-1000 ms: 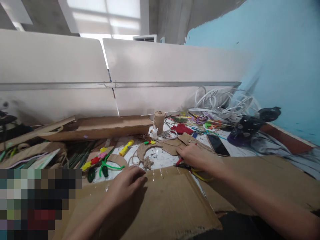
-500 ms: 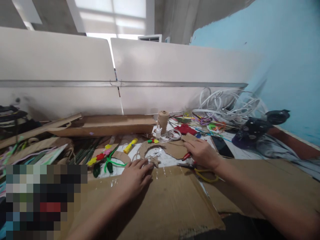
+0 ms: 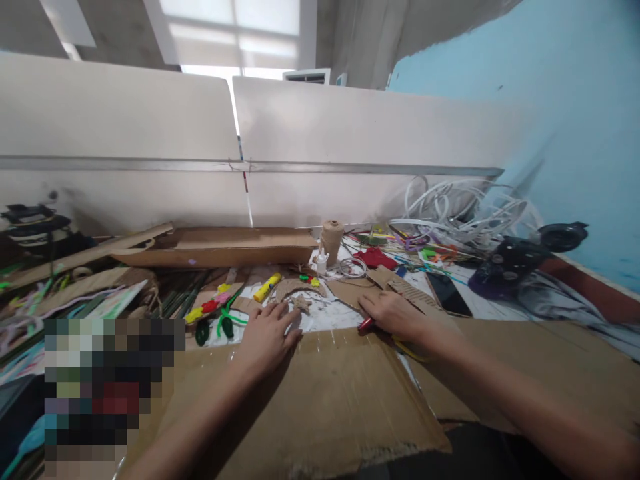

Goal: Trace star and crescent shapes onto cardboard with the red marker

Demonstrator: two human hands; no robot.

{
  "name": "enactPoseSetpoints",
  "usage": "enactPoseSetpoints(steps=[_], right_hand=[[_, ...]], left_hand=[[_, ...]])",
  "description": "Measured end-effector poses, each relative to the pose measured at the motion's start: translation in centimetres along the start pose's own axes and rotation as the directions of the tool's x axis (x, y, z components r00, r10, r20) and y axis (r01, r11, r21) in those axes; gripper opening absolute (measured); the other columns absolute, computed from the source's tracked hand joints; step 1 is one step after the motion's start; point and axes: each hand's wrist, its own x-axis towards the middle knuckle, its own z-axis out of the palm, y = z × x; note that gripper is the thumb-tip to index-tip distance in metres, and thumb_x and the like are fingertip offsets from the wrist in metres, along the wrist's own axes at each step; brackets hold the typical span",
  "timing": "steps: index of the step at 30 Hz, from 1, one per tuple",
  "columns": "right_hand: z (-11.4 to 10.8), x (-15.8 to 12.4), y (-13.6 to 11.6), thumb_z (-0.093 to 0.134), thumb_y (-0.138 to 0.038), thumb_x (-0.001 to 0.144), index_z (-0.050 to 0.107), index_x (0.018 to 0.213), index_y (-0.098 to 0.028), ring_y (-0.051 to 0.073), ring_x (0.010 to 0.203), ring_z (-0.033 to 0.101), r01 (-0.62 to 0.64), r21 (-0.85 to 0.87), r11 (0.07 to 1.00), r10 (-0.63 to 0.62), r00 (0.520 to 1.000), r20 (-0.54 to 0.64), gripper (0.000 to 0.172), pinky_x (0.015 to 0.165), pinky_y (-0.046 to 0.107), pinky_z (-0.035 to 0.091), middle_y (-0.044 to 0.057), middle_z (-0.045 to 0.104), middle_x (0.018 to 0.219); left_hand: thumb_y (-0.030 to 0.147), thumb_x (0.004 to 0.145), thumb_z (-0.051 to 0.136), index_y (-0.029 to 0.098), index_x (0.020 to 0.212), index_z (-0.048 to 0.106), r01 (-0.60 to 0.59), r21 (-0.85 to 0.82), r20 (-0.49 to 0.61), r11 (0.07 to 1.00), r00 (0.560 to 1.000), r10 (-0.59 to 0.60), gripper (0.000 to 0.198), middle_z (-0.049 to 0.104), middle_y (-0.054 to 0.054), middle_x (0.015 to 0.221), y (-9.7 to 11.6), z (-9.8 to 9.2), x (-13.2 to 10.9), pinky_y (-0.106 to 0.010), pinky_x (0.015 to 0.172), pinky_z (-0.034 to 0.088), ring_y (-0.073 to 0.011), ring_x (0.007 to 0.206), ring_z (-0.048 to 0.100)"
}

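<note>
My left hand (image 3: 267,337) lies palm down at the far edge of a large cardboard sheet (image 3: 320,400), its fingers spread. Just past its fingertips are a small twine-coloured star (image 3: 301,305) and a cardboard arc (image 3: 293,287) with small coloured flowers on top. My right hand (image 3: 393,313) is curled round a slim red tool (image 3: 367,325), whose exact kind I cannot make out. Its fingertips are at a cut cardboard piece (image 3: 347,291). Yellow scissor handles (image 3: 410,350) show partly below the right wrist; the blades are hidden.
Behind stand a twine spool (image 3: 331,237), a small white bottle (image 3: 321,260) and a tape ring (image 3: 353,268). A yellow glue stick (image 3: 267,287) and pipe-cleaner flowers (image 3: 210,307) lie left. At right are a phone (image 3: 449,293), a dark tape dispenser (image 3: 507,267) and white coils (image 3: 445,207).
My right hand has come nearer and slightly left with the red tool, now covering the scissor blades. My left hand has edged forward. The star sits farther away. The view has shifted slightly.
</note>
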Motion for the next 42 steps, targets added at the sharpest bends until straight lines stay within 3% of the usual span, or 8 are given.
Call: enactPoseSetpoints(steps=[9, 15, 21, 26, 30, 34, 38, 42], right_hand=[[-3.1, -1.5, -0.5, 0.043, -0.010, 0.107, 0.072, 0.098, -0.018, 0.029, 0.083, 0.069, -0.011, 0.010, 1.000, 0.012, 0.996, -0.090, 0.031, 0.079, 0.039, 0.044, 0.016, 0.080, 0.098], [-3.9, -1.3, -1.7, 0.073, -0.025, 0.097, 0.071, 0.105, -0.022, 0.027, 0.084, 0.073, -0.066, 0.064, 0.996, 0.064, 0.997, 0.035, 0.009, 0.074, 0.035, 0.044, 0.011, 0.081, 0.116], [-2.7, -0.8, -1.1, 0.078, -0.040, 0.095, 0.073, 0.098, -0.021, 0.028, 0.073, 0.075, -0.179, 0.079, 0.981, 0.171, 0.981, 0.092, 0.020, 0.060, 0.032, 0.039, 0.010, 0.083, 0.089], [-2.6, -1.1, -1.6, 0.075, -0.025, 0.095, 0.076, 0.097, -0.018, 0.029, 0.076, 0.073, -0.104, 0.032, 0.994, 0.105, 0.994, -0.024, 0.007, 0.068, 0.034, 0.044, 0.013, 0.083, 0.090], [-4.0, -1.9, -2.1, 0.057, -0.013, 0.104, 0.078, 0.112, -0.017, 0.027, 0.083, 0.073, -0.024, -0.014, 1.000, 0.021, 0.978, -0.207, 0.023, 0.079, 0.039, 0.049, 0.016, 0.084, 0.106], [-5.9, -3.0, -5.3, 0.048, -0.019, 0.113, 0.077, 0.114, -0.018, 0.024, 0.086, 0.074, 0.106, -0.050, 0.993, -0.116, 0.929, -0.351, 0.029, 0.077, 0.038, 0.048, 0.011, 0.085, 0.108], [-6.4, -3.7, -10.7, 0.052, -0.013, 0.112, 0.077, 0.106, -0.015, 0.019, 0.071, 0.070, 0.323, -0.062, 0.944, -0.309, 0.807, -0.503, 0.026, 0.069, 0.037, 0.047, 0.006, 0.083, 0.089], [-5.4, -4.1, -14.6, 0.048, -0.010, 0.110, 0.076, 0.105, -0.010, 0.020, 0.063, 0.067, 0.353, 0.051, 0.934, -0.278, 0.809, -0.517, 0.028, 0.061, 0.040, 0.046, 0.007, 0.079, 0.083]], left_hand=[[0.037, 0.108, 0.054, 0.024, 0.147, 0.067, 0.021, -0.025, -0.014, 0.999, 1.000, -0.022, 0.042, 0.059, -0.015, 0.161, -0.8, -0.4, 0.0, -0.060, 0.122, 0.035, -0.0397, 0.152, 0.048], [0.034, 0.108, 0.055, 0.024, 0.152, 0.062, -0.034, -0.097, -0.005, 0.995, 0.999, 0.033, 0.046, 0.056, -0.014, 0.164, 1.0, -1.4, -1.5, -0.060, 0.125, 0.031, -0.0375, 0.156, 0.044], [0.028, 0.099, 0.066, 0.027, 0.130, 0.073, -0.114, -0.161, 0.037, 0.980, 0.992, 0.122, 0.031, 0.069, -0.012, 0.150, 2.1, -1.0, -3.5, -0.060, 0.119, 0.039, -0.0388, 0.144, 0.056], [0.027, 0.100, 0.065, 0.026, 0.130, 0.073, -0.111, -0.179, 0.030, 0.978, 0.993, 0.118, 0.032, 0.068, -0.013, 0.150, 1.9, -0.7, -3.9, -0.062, 0.120, 0.038, -0.0398, 0.142, 0.057], [0.027, 0.101, 0.062, 0.023, 0.136, 0.071, -0.083, -0.182, 0.020, 0.980, 0.996, 0.088, 0.037, 0.065, -0.016, 0.154, 1.4, -0.9, -4.1, -0.063, 0.120, 0.038, -0.0412, 0.147, 0.054], [0.030, 0.108, 0.052, 0.021, 0.149, 0.063, -0.053, -0.186, -0.005, 0.981, 0.999, 0.053, 0.044, 0.059, -0.015, 0.161, 1.4, -2.4, -5.2, -0.062, 0.124, 0.037, -0.0371, 0.152, 0.049], [0.034, 0.110, 0.053, 0.023, 0.157, 0.056, -0.025, -0.193, 0.026, 0.981, 0.999, 0.031, 0.049, 0.053, -0.011, 0.168, 2.2, -4.0, -7.4, -0.062, 0.126, 0.037, -0.0344, 0.157, 0.045], [0.030, 0.110, 0.054, 0.029, 0.157, 0.057, -0.050, -0.193, 0.159, 0.980, 0.984, 0.082, 0.047, 0.050, -0.007, 0.170, 3.3, -4.1, -9.1, -0.065, 0.128, 0.036, -0.0332, 0.159, 0.043]])
